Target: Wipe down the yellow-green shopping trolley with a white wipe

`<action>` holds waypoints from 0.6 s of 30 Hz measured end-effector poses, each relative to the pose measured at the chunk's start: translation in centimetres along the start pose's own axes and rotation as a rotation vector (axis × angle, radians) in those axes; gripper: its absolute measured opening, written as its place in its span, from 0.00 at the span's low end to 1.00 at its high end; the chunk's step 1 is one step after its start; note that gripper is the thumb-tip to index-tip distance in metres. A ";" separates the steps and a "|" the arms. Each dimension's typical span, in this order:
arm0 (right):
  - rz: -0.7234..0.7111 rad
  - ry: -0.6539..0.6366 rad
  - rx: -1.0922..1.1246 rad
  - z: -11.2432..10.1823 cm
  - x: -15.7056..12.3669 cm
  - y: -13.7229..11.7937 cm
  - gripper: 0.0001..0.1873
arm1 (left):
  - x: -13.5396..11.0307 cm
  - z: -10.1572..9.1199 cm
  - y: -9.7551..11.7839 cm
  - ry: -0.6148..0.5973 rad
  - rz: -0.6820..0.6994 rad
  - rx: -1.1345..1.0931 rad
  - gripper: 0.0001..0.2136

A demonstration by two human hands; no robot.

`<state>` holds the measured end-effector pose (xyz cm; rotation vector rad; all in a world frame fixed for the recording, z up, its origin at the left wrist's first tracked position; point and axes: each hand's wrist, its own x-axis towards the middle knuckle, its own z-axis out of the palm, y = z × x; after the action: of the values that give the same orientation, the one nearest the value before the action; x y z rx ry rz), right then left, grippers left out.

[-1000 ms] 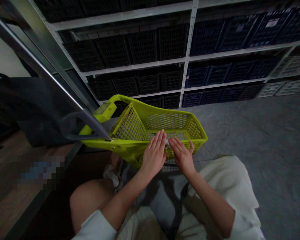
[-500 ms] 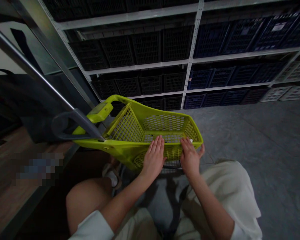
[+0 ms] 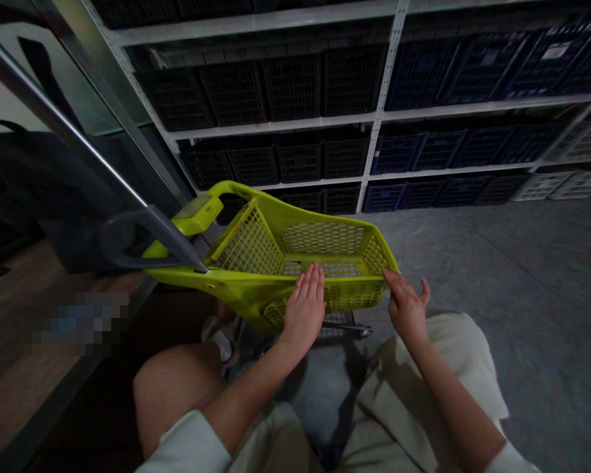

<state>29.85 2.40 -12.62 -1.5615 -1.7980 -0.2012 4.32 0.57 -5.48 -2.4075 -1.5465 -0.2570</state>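
both hands [image 3: 304,307] flat on green basket [image 3: 325,238], crate shelves [image 3: 374,125] behind

the basket [image 3: 249,246] is lime yellow-green all over. its walls and bottom are a pierced grid of small holes, and its rim is plain. at its nine o'clock a dark grey handle [image 3: 123,243] meets a silver metal rail [image 3: 79,144]. at twelve o'clock the white shelf frame [image 3: 384,98] carries black lattice crates [image 3: 285,85], at one o'clock navy blue crates [image 3: 473,66], and at three o'clock white crates [image 3: 566,185]. the floor [image 3: 522,276] is mottled grey. at six o'clock the shorts [image 3: 463,368] are cream.
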 end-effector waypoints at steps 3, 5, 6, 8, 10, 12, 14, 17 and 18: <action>0.098 0.003 0.096 -0.6 0.1 2.5 0.26 | 0.1 0.0 0.0 -0.002 0.007 0.002 0.31; 0.203 0.049 0.180 -1.5 0.3 3.0 0.24 | 0.1 0.1 0.0 -0.002 0.009 0.003 0.31; 0.272 0.086 0.220 -2.0 0.4 2.9 0.23 | 0.1 0.1 0.0 -0.002 0.009 0.001 0.31; 0.417 0.143 0.300 -3.1 0.6 2.5 0.24 | 0.1 0.1 0.0 0.001 0.007 -0.003 0.31; 0.543 0.144 0.406 -4.0 0.8 2.0 0.25 | 0.1 0.2 0.0 0.005 0.005 -0.007 0.30; 0.655 0.091 0.595 -4.5 1.1 1.6 0.25 | 0.1 0.1 -0.1 0.011 0.004 -0.008 0.30; 0.751 0.003 0.871 -4.8 1.2 1.6 0.25 | 0.1 0.1 -0.1 0.018 0.006 -0.008 0.30; 0.828 -0.143 1.199 -5.2 1.3 1.9 0.28 | 0.0 0.0 -0.1 0.025 0.005 -0.011 0.29; 0.828 -0.178 1.240 -5.3 1.2 2.1 0.29 | 0.0 0.0 -0.1 0.025 0.004 -0.015 0.29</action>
<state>33.95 0.91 -8.76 -1.1836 -0.8326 1.2236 4.24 0.64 -5.49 -2.4083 -1.5345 -0.2980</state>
